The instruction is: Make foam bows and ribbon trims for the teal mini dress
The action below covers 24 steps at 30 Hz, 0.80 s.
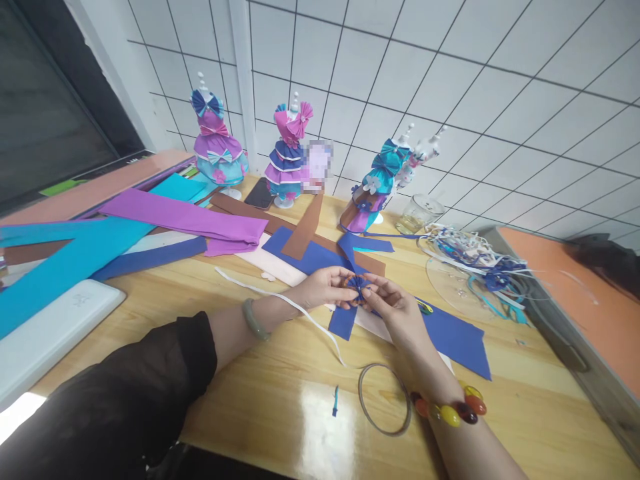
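Observation:
My left hand [324,288] and my right hand [396,308] meet over the middle of the table. Pinched between their fingertips is a small dark blue pleated rosette [357,285], of what looks like crepe paper or cloth. A blue strip [343,323] hangs just below it, and other blue pieces [455,337] lie under and beside the hands. Close behind my right fingers rests a small yellow-green tool [425,306], partly hidden. A thin white cord [280,295] crosses the table and passes by my left wrist.
Small dress forms in layered dresses [220,148] stand along the tiled wall. Purple [185,217], turquoise [65,267] and brown strips [304,227] spread leftward. A pile of scraps [475,263] and a glass jar [420,212] are right. A ring [385,400] lies in front.

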{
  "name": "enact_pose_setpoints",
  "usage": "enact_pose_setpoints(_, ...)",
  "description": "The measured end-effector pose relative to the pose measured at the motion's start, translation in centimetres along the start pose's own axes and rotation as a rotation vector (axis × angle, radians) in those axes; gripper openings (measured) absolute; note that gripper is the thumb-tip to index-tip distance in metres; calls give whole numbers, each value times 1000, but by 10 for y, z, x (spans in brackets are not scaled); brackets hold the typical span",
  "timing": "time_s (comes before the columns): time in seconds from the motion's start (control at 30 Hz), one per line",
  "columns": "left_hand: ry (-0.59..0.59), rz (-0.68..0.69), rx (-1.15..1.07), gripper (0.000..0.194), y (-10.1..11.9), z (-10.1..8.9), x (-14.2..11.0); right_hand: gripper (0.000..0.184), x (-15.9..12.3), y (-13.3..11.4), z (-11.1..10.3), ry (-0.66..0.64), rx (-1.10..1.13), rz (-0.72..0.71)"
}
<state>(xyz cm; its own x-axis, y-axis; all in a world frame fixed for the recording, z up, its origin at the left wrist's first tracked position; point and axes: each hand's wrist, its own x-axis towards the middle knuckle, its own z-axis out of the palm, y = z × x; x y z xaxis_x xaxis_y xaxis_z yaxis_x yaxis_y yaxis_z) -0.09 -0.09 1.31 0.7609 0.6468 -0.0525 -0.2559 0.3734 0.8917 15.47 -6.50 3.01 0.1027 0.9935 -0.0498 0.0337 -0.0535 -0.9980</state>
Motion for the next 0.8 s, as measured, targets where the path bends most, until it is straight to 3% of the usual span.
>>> enact_pose_setpoints(0.37, 3, 24, 107, 44, -4, -2, 1, 42, 3, 0, -5, 31, 43, 16)
enact_pose_setpoints(0.6, 69, -10, 18, 41, -1, 2, 0, 44, 2, 0, -2, 16, 9, -6)
enact_pose_setpoints(0.8, 121, 52, -63, 42, -2, 1, 1, 41, 1, 5, -1, -41, -16, -25)
